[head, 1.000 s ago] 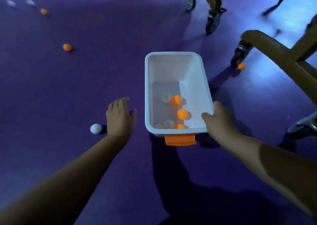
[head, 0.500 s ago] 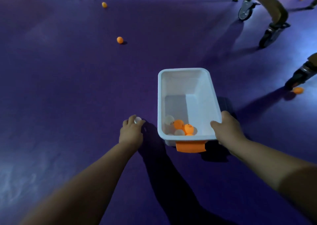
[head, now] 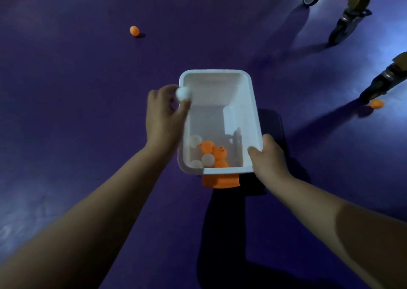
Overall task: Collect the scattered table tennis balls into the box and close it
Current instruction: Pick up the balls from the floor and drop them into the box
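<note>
Now | my left hand [head: 164, 114] pinches a white ball [head: 183, 93] at its fingertips, over the left rim of the white box [head: 213, 83]; my right hand [head: 267, 158] grips its near right corner | white and orange balls [head: 209, 154] lie inside at the near end; an orange ball [head: 134, 30] sits well apart on the floor [head: 66, 90]

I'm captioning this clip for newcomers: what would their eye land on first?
A white box stands out mid-frame against the purple floor, orange and white balls piled at its near end, the right hand gripping its near right corner. At its left rim the left hand pinches a white ball. One orange ball lies far left, another by a caster at right.
</note>
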Demonstrator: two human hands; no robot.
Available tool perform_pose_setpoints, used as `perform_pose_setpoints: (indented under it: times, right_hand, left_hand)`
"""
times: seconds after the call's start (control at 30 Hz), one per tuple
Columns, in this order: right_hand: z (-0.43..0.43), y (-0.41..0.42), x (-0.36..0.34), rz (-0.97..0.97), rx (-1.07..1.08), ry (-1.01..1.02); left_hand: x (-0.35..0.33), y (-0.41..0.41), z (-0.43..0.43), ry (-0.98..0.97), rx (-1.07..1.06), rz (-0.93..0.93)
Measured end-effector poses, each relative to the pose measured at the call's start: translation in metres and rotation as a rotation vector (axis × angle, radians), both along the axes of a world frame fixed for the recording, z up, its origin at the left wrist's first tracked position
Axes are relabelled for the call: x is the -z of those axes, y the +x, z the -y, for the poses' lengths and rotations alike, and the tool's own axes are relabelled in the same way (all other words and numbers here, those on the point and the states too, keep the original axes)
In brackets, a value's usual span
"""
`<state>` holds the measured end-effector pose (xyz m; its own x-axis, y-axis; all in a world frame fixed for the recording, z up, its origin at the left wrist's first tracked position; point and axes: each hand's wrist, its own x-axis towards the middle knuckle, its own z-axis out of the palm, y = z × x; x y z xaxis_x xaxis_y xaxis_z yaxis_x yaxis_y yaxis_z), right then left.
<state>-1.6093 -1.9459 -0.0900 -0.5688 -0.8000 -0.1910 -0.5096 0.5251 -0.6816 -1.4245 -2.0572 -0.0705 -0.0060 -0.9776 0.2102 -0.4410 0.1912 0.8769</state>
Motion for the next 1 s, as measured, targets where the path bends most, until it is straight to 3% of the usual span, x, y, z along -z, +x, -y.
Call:
perform_pose_setpoints:
  times: [0.1, 0.23, 0.37, 0.47, 0.83, 1.0]
  right_hand:
    - [0.010, -0.002, 0.000, 0.011, 0.027, -0.012]
    - [0.012, -0.001, -0.003, 0.050, 0.112, -0.020]
    - [-0.002, -0.003, -0.025, 0.072, 0.156, -0.003]
    - [-0.015, -0.007, -0.064, 0.035, 0.149, 0.030]
    - [-0.019, 0.014, -0.280, 0.076, 0.189, 0.185]
    - [0.002, -0.001, -0.343, 0.048, 0.199, 0.233]
  left_hand:
    - [-0.005, -0.017, -0.005, 0.079, 0.065, 0.210]
    - [-0.002, -0.019, -0.017, 0.273, -0.126, 0.452]
    - [-0.020, -0.018, -0.039, 0.443, -0.080, 0.315]
    - [-0.058, -0.022, -0.051, 0.511, 0.004, 0.321]
    - [-0.262, -0.010, -0.040, 0.502, 0.080, 0.427]
    - [-0.325, -0.026, -0.013, 0.565, 0.067, 0.419]
